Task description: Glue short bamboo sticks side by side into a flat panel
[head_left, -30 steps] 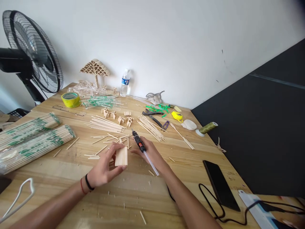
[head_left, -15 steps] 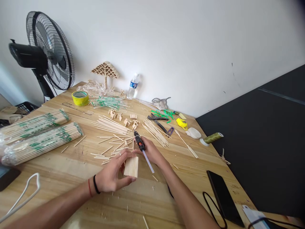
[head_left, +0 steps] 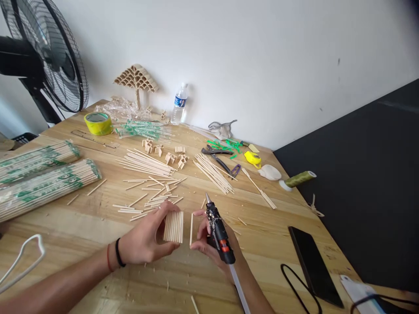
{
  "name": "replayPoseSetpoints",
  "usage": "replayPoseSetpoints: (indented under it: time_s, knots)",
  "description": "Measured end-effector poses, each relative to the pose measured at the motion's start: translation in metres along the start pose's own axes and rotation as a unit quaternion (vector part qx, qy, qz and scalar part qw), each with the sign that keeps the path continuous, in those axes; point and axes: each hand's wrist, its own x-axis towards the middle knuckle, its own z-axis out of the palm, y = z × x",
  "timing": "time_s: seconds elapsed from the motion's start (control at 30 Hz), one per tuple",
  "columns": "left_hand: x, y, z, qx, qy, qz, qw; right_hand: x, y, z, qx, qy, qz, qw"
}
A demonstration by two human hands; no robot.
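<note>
Between the thumb and fingers of my left hand [head_left: 147,235] is a small panel of short wooden sticks [head_left: 173,227], laid side by side and held upright above the table. My right hand [head_left: 212,244] pinches a single short wooden stick [head_left: 191,230] by its two ends, parallel to the panel's right edge with a narrow gap between. The same hand also carries a black hot glue gun [head_left: 220,233], nozzle pointing up and away, a clear glue stick [head_left: 238,288] coming out of its rear. Its palm is mostly hidden behind the gun.
Loose cut sticks [head_left: 157,198] and long sticks [head_left: 214,174] lie beyond my hands. Small stick models [head_left: 170,158], pliers [head_left: 222,163], a yellow tape measure [head_left: 252,159] and a water bottle [head_left: 179,104] stand farther back. Bagged sticks [head_left: 49,187] are left, a phone [head_left: 314,266] right.
My right hand has come back toward me from the stick pile and now holds a short stick beside the panel, the glue gun with it. The view has shifted slightly.
</note>
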Motion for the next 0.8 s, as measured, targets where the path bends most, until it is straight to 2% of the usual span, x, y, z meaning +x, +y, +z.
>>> replayPoseSetpoints:
  time_s: [0.27,0.53,0.8]
  knots:
    - [0.003,-0.002,-0.001,0.008,-0.032,0.018,0.999,-0.003,-0.007,0.0,-0.026,-0.049,0.013,0.998]
    - [0.004,-0.001,-0.002,0.026,-0.044,0.034,0.998,-0.005,-0.009,-0.001,-0.042,-0.064,-0.034,0.996]
    - [0.004,0.0,-0.002,0.039,-0.049,0.032,0.997,-0.005,-0.013,-0.002,-0.07,-0.065,-0.04,0.995]
